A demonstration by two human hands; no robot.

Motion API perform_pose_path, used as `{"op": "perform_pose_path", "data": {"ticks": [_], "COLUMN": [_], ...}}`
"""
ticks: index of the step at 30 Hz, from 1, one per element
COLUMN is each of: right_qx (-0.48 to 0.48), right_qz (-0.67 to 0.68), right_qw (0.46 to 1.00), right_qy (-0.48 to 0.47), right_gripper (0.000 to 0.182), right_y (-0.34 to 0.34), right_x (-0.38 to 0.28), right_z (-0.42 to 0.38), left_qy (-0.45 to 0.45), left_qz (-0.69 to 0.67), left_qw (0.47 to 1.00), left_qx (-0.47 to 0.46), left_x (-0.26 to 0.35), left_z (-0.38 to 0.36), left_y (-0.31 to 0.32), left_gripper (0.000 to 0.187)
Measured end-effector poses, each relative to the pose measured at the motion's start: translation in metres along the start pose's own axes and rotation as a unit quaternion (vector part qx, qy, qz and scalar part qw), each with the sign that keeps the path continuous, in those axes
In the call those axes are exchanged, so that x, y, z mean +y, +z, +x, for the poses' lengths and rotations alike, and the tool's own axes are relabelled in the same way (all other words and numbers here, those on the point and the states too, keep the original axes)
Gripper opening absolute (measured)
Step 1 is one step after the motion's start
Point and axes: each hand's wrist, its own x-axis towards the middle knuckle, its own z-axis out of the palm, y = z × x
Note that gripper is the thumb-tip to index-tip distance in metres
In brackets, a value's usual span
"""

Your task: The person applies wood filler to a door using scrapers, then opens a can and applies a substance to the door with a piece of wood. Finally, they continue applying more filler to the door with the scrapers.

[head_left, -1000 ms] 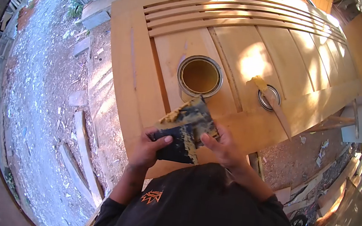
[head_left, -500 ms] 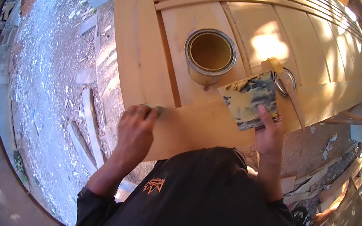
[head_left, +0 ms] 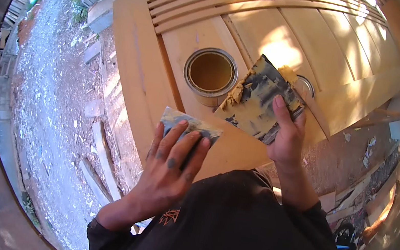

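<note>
left hand [head_left: 173, 165] with fingers spread over a smeared scraper [head_left: 191, 123], right hand's [head_left: 289, 135] thumb clamping a putty-coated scraper [head_left: 263, 101] that juts beyond the fingers

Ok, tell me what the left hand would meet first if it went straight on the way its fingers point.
The left hand would probably meet the open can, its smeared spreader leading, though its height above the wooden panel is unclear.
</note>
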Motion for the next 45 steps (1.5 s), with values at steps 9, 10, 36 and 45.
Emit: {"op": "perform_pose_path", "data": {"ticks": [9, 10, 36, 45], "right_qx": [-0.013, -0.015, -0.075, -0.028], "right_qz": [-0.093, -0.092, -0.132, -0.177], "right_qw": [0.994, 0.994, 0.988, 0.98], "right_qy": [-0.06, -0.054, 0.031, 0.09], "right_gripper": [0.012, 0.012, 0.014, 0.021], "right_y": [0.015, 0.016, 0.006, -0.017], "right_x": [0.004, 0.003, 0.023, 0.027], "right_z": [0.013, 0.013, 0.011, -0.007], "left_qy": [0.0, -0.001, -0.019, -0.107], "left_qz": [0.067, 0.071, 0.016, -0.08], "left_qw": [0.997, 0.997, 0.999, 0.989], "left_qx": [0.043, 0.044, 0.041, 0.063], "left_x": [-0.002, -0.003, -0.022, -0.046], "left_z": [0.014, 0.015, 0.064, 0.092], "left_y": [0.015, 0.014, 0.022, -0.02], "left_gripper": [0.049, 0.049, 0.048, 0.043]}}
